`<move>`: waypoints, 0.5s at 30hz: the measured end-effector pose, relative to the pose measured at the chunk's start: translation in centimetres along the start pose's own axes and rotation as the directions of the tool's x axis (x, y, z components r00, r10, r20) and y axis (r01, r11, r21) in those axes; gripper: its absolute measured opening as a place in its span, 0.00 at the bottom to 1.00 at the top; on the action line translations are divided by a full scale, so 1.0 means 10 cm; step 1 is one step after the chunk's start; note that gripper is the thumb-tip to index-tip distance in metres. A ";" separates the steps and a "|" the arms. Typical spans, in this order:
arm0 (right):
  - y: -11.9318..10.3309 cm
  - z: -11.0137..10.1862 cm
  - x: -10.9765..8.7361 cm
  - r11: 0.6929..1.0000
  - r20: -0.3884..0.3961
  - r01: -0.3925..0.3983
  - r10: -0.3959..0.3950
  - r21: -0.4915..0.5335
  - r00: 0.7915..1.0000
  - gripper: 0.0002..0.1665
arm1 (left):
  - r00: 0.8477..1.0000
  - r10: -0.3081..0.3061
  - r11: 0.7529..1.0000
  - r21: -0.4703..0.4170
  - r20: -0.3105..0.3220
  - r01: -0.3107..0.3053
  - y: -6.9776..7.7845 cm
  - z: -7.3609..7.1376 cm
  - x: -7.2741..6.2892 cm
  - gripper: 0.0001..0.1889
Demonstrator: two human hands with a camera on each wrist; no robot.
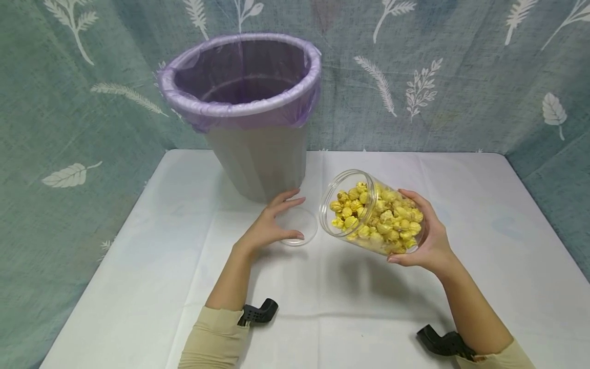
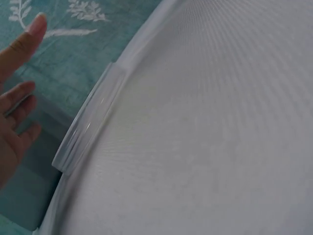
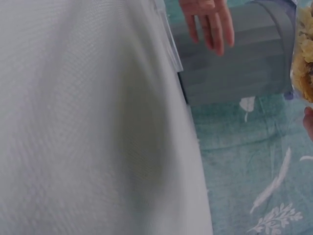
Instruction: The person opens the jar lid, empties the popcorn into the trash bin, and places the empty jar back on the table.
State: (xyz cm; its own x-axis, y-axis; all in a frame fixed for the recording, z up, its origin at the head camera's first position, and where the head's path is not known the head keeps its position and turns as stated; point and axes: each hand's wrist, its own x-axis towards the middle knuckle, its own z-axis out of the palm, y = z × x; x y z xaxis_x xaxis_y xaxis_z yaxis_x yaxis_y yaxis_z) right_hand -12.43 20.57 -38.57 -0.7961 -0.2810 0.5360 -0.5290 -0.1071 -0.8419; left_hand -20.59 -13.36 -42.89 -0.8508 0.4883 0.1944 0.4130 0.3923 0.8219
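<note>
A clear plastic jar [image 1: 382, 218] of yellow popcorn [image 1: 392, 220] is tilted on its side above the table, its uncovered mouth facing left. My right hand [image 1: 430, 233] grips the jar around its base end. Over the table to the left, my left hand [image 1: 267, 225] has its fingers spread and nothing between them. Below and beside those fingers lies a round clear lid [image 1: 299, 228], which also shows as a clear disc [image 2: 90, 117] in the left wrist view. At the right edge of the right wrist view, only part of the popcorn jar [image 3: 304, 54] appears.
A grey trash bin [image 1: 262, 159] with a purple liner [image 1: 304, 110] stands at the back left of the white-covered table [image 1: 392, 328]. Behind it hangs a green leaf-patterned curtain [image 1: 461, 77]. Black wrist mounts [image 1: 260, 311] sit on both forearms.
</note>
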 end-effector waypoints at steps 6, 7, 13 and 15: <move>-0.01 -0.02 0.00 1.000 -0.034 0.007 -0.007 0.024 0.999 0.71 | 0.999 0.013 0.992 -0.128 -0.036 -0.017 0.15 -0.09 -0.01 0.42; -0.01 -0.02 0.00 1.000 -0.042 -0.001 0.002 0.026 0.999 0.71 | 0.999 0.020 0.989 -0.143 -0.050 -0.027 0.18 -0.11 -0.02 0.42; -0.03 -0.02 0.06 1.000 -0.048 -0.006 0.007 0.015 0.999 0.70 | 0.980 0.162 0.957 -0.224 -0.114 -0.184 0.37 -0.25 -0.09 0.42; -0.05 -0.03 0.10 1.000 -0.049 0.006 -0.006 0.007 0.999 0.70 | 0.962 0.244 0.937 -0.226 -0.118 -0.266 0.43 -0.29 -0.09 0.42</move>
State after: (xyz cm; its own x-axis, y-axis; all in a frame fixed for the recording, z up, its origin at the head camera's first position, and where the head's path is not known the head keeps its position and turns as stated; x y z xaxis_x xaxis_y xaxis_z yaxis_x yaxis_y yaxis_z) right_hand -13.03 20.62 -37.65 -0.8065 -0.2329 0.5434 -0.5320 -0.1152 -0.8389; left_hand -19.02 -14.34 -38.03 -0.7562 0.4740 0.4512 0.5395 0.0614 0.8397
